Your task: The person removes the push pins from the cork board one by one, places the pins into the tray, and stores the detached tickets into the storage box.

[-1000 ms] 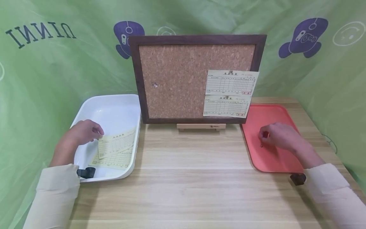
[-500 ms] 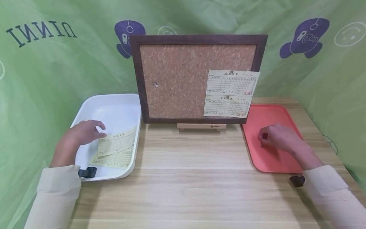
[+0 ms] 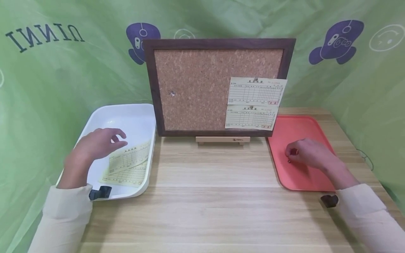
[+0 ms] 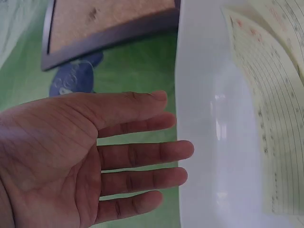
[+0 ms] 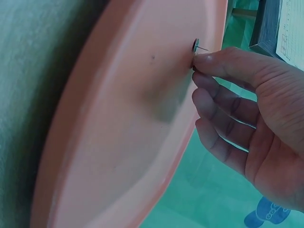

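In the head view my left hand (image 3: 102, 142) hovers over the white tray (image 3: 110, 117), thumb and forefinger apart, with nothing held. Two pale yellow receipt slips (image 3: 129, 158) overlap in that tray, just below the fingers. Straight, spread fingers show in the left wrist view, beside the slips (image 4: 270, 104). Over the red tray (image 3: 300, 126), my right hand (image 3: 308, 153) has thumb and forefinger together. In the right wrist view, a thumbtack (image 5: 196, 45) with its pin sticking out shows right at those pinching fingertips; the fingers partly hide what is between them.
A dark-framed cork board (image 3: 196, 88) stands at the back middle on a small wooden stand (image 3: 221, 139). Two receipt slips (image 3: 256, 91) are pinned one above the other on its right side. A silvery spot (image 3: 171, 93) marks the board's left. Green cloth (image 3: 63, 70) hangs behind.
My left hand has let go of the upper receipt slip, spread its thumb and forefinger, and moved up and slightly right. My right hand stays nearly still over the red tray.
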Available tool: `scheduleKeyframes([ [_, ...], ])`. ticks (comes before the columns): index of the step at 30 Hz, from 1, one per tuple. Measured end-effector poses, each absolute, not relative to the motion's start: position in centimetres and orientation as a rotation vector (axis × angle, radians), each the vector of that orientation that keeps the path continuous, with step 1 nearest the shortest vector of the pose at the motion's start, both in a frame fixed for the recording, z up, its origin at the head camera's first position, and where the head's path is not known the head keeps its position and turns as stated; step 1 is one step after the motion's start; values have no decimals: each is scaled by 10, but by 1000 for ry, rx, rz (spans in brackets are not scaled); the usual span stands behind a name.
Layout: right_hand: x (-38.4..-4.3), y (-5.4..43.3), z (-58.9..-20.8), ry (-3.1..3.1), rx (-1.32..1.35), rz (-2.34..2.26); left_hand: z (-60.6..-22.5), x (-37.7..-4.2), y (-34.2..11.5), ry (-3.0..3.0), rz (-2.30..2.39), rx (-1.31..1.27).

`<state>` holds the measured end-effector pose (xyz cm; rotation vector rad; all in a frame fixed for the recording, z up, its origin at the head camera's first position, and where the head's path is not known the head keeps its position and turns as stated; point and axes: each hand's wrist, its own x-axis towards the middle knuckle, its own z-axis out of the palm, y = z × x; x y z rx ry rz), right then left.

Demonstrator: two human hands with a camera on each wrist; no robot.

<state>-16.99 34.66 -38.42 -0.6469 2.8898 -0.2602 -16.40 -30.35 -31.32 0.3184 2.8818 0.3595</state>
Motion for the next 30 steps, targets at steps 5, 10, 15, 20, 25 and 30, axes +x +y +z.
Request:
scheduleKeyframes([
  [5, -170, 348, -385, 2873, -628, -266, -305, -154, -277, 2952, 423, 372],
  [10, -171, 347, -384, 2876, -626, -261, -302, -146, -252, 3008, 487, 468],
  [15, -171, 346, -381, 2885, -607, -285, -305, -145, -233, 3054, 491, 534],
  [20, -170, 345, -372, 2916, -552, -294, -309, -148, -212, 3105, 524, 601],
  [25, -170, 340, -361, 2958, -575, -337, -315, -150, -185, 3144, 564, 673],
  [30, -169, 331, -352, 3045, -680, -368, -322, -155, -155, 3190, 543, 761],
])
